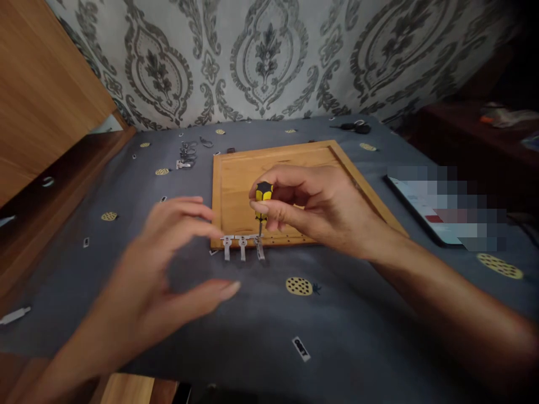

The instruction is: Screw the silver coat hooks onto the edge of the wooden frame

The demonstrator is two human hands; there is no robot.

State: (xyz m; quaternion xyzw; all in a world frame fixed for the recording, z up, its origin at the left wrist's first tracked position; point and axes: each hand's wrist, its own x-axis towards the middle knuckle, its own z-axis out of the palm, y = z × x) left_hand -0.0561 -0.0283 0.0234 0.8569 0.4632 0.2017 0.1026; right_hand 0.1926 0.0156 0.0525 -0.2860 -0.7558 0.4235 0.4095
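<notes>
My right hand is closed around a small yellow and black screwdriver, held upright with its tip down at the near edge of a wooden frame. Three small metal brackets stick out from that edge, and the tip stands on the rightmost one. My left hand hovers open to the left of the brackets, fingers apart and curved, holding nothing.
A grey cloth with yellow pineapple prints covers the table. A pile of metal hooks and clips lies behind the frame on the left. Keys lie at the back, a phone to the right, and a small bracket lies near the front edge.
</notes>
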